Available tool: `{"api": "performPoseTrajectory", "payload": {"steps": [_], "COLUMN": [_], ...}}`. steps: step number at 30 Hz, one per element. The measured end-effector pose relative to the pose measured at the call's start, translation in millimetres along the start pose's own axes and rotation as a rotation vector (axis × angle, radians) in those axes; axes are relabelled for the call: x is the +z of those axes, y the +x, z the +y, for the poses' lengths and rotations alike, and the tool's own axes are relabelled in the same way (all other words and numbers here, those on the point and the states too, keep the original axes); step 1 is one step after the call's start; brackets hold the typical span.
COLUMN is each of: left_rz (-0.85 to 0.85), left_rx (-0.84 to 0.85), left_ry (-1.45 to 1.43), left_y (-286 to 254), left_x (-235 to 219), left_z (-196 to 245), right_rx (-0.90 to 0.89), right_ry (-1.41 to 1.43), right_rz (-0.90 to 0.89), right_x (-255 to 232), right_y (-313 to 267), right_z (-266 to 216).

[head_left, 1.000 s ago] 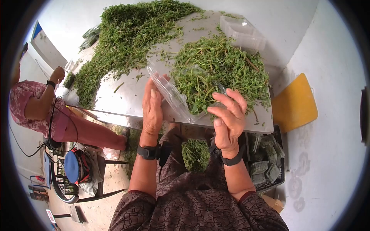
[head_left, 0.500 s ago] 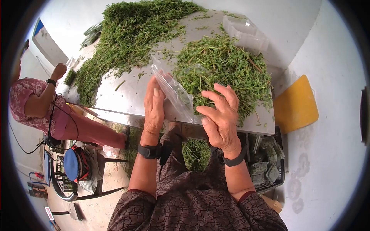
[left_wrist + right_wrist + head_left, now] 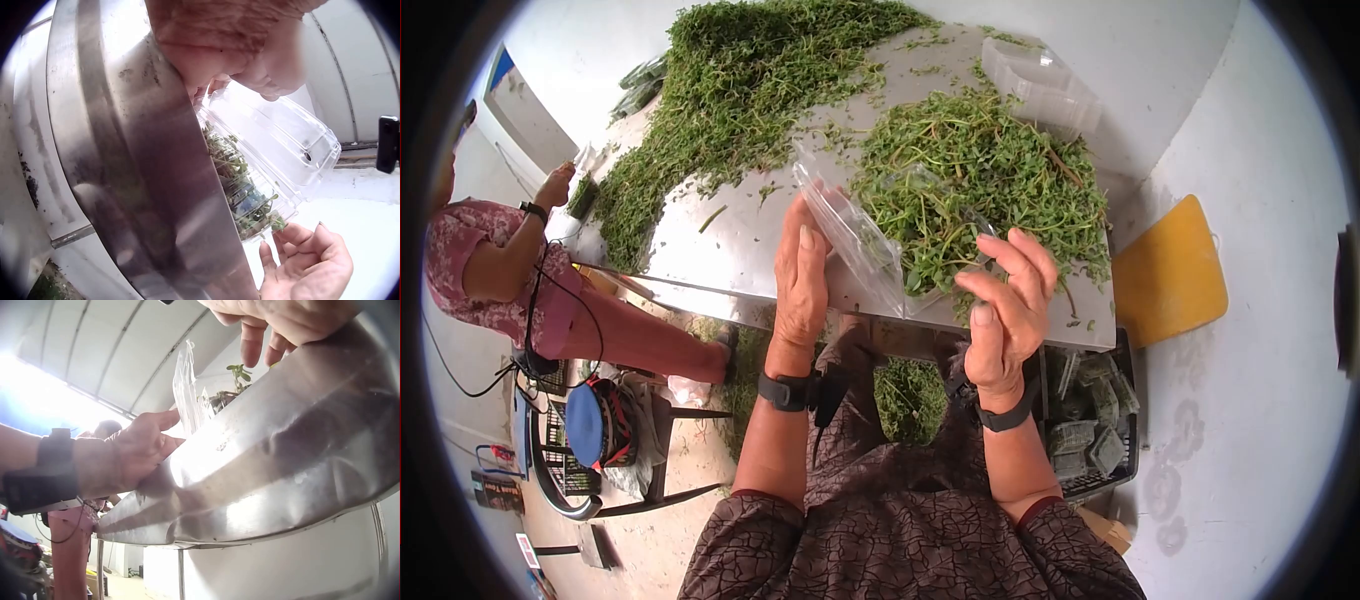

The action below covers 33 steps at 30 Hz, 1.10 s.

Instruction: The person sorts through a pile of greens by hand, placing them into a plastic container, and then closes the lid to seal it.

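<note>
A clear plastic clamshell box with leafy green sprigs in it lies at the table's near edge, its lid raised on the left. My left hand rests against the outside of that lid, fingers fairly straight and partly seen through the plastic. At the box's right side is my right hand, fingers loosely bent, fingertips close to the rim and the sprigs in the left wrist view. Behind the box, a pile of cut greens overlaps it in the head view.
A bigger heap of greens spreads over the far left of the metal table. Stacked clear boxes stand at the back right. Below right, a black crate holds filled boxes, near a yellow board. Another person stands left.
My right hand moved left over the box's greens, then back out to its right side. My left hand stays at the lid, with only a slight shift.
</note>
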<state>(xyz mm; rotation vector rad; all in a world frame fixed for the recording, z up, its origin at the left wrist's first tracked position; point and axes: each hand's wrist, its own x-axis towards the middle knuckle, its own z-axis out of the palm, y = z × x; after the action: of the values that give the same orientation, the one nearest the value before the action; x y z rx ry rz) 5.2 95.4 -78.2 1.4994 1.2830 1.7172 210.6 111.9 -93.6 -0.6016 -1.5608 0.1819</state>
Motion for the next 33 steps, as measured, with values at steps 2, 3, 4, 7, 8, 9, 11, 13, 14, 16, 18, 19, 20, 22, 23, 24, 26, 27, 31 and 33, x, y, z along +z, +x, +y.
{"api": "performPoseTrajectory", "payload": {"steps": [2, 3, 4, 7, 8, 9, 11, 13, 14, 16, 18, 19, 20, 22, 23, 24, 26, 27, 31, 33], "left_rz": [-0.002, 0.006, 0.013, -0.003, -0.001, -0.002, -0.002, -0.034, -0.032, -0.018, -0.017, -0.016, -0.015, -0.057, -0.055, -0.058, -0.059, -0.044, -0.026, -0.015], "left_rx": [0.002, -0.005, -0.012, 0.014, 0.023, 0.010, -0.004, 0.032, 0.034, 0.015, 0.007, -0.001, -0.001, 0.027, 0.026, 0.027, 0.022, 0.004, -0.046, -0.040], "left_ry": [0.002, -0.004, -0.011, 0.026, 0.024, -0.014, -0.053, -0.035, -0.036, -0.001, -0.018, -0.033, -0.034, 0.031, 0.030, 0.026, 0.021, 0.041, 0.084, 0.105], "left_y": [0.2, 0.2, 0.1, 0.2, 1.3, 1.0, 0.3, -0.6, -0.9, -1.1, -1.4, -1.4, -1.5, -1.3, -0.7, -0.3, -1.0, -1.3, -1.8, -1.9], "left_x": [0.5, 1.0, 1.2, -2.3, -1.7, -0.5, 0.0, -0.3, -1.0, -2.4, -2.1, -2.0, -2.9, -5.3, -5.4, -5.1, -4.9, -5.0, -3.6, -3.3], "left_z": [-0.7, -0.4, -0.1, -4.9, -4.2, -3.4, -2.5, -2.8, -4.4, -8.6, -9.2, -9.4, -9.9, -10.9, -10.7, -10.4, -10.5, -10.7, -0.8, -1.2], "right_rx": [-0.002, -0.006, -0.005, -0.005, -0.014, -0.022, -0.025, -0.015, -0.017, -0.043, -0.053, -0.063, -0.064, -0.058, -0.058, -0.045, -0.025, -0.022, 0.013, 0.052], "right_ry": [-0.016, -0.031, -0.031, -0.054, -0.070, -0.087, -0.089, -0.110, -0.110, -0.141, -0.145, -0.148, -0.148, -0.097, -0.098, -0.065, 0.008, 0.007, 0.064, 0.129], "right_rz": [-0.038, -0.077, -0.077, -0.122, -0.154, -0.188, -0.209, -0.263, -0.264, -0.309, -0.320, -0.330, -0.332, -0.329, -0.331, -0.305, -0.250, -0.253, -0.223, -0.181], "right_x": [-1.8, -2.4, -2.1, -0.6, -0.9, -1.3, -0.4, -0.9, -0.5, 0.4, 1.3, 1.5, 1.0, -0.8, -1.1, -1.3, 0.6, 0.4, -2.0, -1.6], "right_y": [2.2, 2.9, 2.8, 4.4, 5.7, 7.0, 7.8, 10.5, 11.2, 12.7, 14.2, 14.6, 14.3, 12.9, 12.4, 12.0, 10.0, 10.3, 8.6, 6.5], "right_z": [-2.6, -3.4, -3.6, -4.4, -4.9, -5.3, -5.5, -8.3, -8.6, -8.8, -9.6, -10.1, -10.0, -8.0, -7.4, -6.7, -2.2, -2.3, -0.9, -0.1]}}
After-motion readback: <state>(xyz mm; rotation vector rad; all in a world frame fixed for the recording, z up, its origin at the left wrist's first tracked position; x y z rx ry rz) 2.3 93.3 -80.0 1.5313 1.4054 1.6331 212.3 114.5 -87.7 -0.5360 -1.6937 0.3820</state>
